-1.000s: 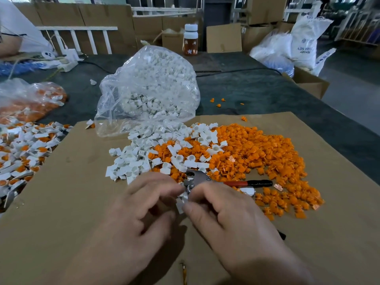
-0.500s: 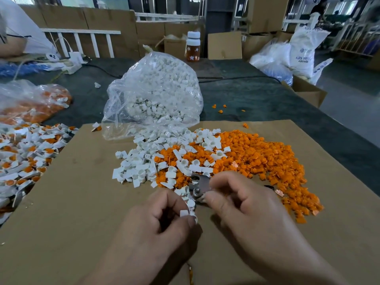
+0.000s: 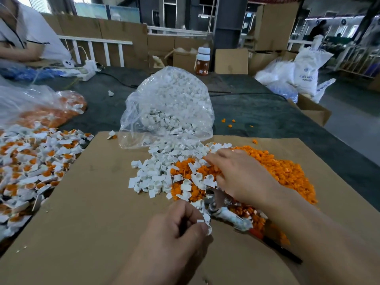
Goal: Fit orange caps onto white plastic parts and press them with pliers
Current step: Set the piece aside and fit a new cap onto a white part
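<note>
left hand (image 3: pixel 176 229) pinching a white part (image 3: pixel 205 222), right hand (image 3: pixel 244 177) lying spread over orange caps (image 3: pixel 287 171), pliers (image 3: pixel 220 200) between them

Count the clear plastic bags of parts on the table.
2. One bag of white parts stands at the cardboard's far edge; one bag of orange pieces lies at the far left. More may sit out of frame.
</note>
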`<action>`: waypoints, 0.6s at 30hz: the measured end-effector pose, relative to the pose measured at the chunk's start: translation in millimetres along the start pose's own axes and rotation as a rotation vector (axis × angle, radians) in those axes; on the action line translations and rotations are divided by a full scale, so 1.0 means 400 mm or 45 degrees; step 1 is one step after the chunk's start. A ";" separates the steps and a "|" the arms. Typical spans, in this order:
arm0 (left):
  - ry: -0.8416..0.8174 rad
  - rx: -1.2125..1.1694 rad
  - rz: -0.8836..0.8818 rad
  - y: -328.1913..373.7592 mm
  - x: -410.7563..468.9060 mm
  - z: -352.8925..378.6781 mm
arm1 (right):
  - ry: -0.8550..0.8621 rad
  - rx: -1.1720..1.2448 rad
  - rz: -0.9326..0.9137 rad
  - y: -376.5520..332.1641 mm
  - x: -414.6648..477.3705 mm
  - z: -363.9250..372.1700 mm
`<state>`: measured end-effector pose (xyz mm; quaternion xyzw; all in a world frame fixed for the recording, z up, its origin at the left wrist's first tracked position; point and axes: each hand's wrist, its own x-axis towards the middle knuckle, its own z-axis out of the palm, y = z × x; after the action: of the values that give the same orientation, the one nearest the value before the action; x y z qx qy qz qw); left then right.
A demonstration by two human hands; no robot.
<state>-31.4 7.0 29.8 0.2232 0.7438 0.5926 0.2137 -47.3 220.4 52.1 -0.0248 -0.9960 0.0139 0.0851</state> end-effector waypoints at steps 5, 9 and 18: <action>0.014 0.028 -0.026 -0.001 0.007 -0.002 | -0.013 -0.045 -0.098 -0.001 0.002 0.014; 0.033 0.109 -0.014 -0.004 0.010 -0.001 | 0.081 -0.062 -0.125 0.001 -0.028 0.018; 0.114 -0.100 -0.055 -0.002 0.012 -0.012 | 0.230 0.189 0.030 0.000 -0.064 0.006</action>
<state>-38.2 6.0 29.8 0.1718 0.7335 0.6260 0.2016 -22.4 219.1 45.4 -0.0314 -0.9801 0.0865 0.1761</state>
